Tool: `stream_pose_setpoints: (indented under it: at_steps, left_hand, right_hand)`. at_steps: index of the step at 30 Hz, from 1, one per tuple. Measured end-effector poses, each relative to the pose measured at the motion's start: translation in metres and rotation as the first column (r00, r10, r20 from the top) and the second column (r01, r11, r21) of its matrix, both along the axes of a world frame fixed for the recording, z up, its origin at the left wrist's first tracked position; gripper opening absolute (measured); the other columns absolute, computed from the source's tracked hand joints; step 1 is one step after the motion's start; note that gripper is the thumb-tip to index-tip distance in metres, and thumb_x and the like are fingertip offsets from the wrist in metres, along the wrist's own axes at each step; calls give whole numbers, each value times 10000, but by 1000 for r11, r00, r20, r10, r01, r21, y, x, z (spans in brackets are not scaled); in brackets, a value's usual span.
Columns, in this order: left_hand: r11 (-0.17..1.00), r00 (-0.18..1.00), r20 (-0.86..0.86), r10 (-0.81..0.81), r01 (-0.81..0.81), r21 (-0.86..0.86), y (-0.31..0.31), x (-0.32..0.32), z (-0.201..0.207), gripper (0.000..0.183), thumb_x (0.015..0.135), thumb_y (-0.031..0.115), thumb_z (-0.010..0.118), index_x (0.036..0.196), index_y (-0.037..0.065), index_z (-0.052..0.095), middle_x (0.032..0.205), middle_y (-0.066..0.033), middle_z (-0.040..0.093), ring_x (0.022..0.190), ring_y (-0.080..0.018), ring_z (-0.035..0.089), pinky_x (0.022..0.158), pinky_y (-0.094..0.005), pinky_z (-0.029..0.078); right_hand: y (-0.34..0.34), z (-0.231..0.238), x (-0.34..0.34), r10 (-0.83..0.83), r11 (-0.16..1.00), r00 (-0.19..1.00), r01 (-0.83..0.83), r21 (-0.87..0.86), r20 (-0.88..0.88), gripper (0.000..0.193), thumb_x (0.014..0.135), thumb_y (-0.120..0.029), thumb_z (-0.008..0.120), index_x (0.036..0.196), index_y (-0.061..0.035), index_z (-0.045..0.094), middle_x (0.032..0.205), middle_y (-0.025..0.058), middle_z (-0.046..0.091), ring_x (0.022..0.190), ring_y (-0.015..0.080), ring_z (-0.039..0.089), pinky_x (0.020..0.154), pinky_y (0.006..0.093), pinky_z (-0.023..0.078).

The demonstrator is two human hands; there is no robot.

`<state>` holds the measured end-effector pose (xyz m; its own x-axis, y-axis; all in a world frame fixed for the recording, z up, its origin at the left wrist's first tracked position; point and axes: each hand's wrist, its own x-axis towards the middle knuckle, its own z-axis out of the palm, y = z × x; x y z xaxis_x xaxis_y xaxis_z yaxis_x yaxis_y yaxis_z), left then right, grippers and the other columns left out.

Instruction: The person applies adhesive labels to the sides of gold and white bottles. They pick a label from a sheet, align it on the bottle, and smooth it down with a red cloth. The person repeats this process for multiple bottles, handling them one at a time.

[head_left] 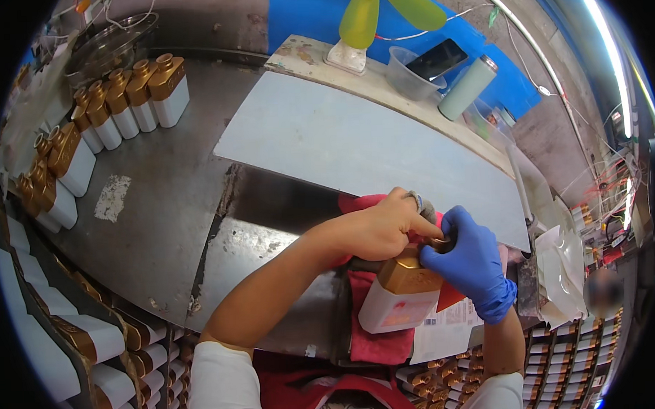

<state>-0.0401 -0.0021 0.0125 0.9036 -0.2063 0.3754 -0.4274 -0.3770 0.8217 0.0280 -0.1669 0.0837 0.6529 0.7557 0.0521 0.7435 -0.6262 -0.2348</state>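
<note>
A white bottle (399, 306) with a gold shoulder leans on a folded red cloth (368, 340), its neck pointing away from me. My right hand (465, 261), in a blue glove, curls its fingers around the neck end. Bare, with grey coverings on some fingertips, my left hand (382, 228) presses in at the same neck from the other side. Its fingers are bent, and what lies in them is hidden. Behind my left hand shows more pinkish-red cloth (356, 202). A printed paper sheet (447, 330) lies beside the bottle.
Several gold-and-white bottles (169, 102) stand at the far left of the metal table (169, 203). Racked bottles (110, 385) fill both lower sides. Along the back are a pale board (354, 139), a green fan (359, 23), a plastic tub with a phone (410, 79) and a flask (468, 88).
</note>
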Motion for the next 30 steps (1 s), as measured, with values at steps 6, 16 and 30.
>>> stream_pose_setpoints:
  at_steps: [6, 16, 30]
  left_hand:
    - [1000, 995, -102, -7, 6, -12, -3, -9, 11, 447, 743, -87, 479, 1110, 86, 666, 1157, -128, 586, 1064, -310, 416, 920, -368, 377]
    - [924, 962, 51, 270, -243, -296, -18, -19, -5, 434, 811, -45, 464, 1185, 90, 636, 1142, -110, 606, 994, -266, 495, 942, -360, 351]
    - [334, 572, 452, 685, -797, 502, -164, -40, 0, 722, 872, 518, 525, 1259, -89, 474, 1134, -243, 554, 1228, -350, 371, 934, -450, 280]
  right_hand:
    - [-5, 23, -2, 103, 992, 985, -111, -52, -138, 382, 785, -316, 709, 1001, -21, 601, 791, 129, 655, 700, 214, 638, 678, 336, 504]
    - [-29, 9, 66, 300, 953, 744, -204, 225, -597, 215, 866, -133, 656, 1051, -30, 693, 857, 69, 703, 777, 78, 593, 712, 245, 482]
    - [-25, -7, 79, 521, 847, 724, -371, 381, -452, 185, 849, -190, 647, 969, -61, 704, 786, 154, 655, 695, 246, 619, 667, 326, 480]
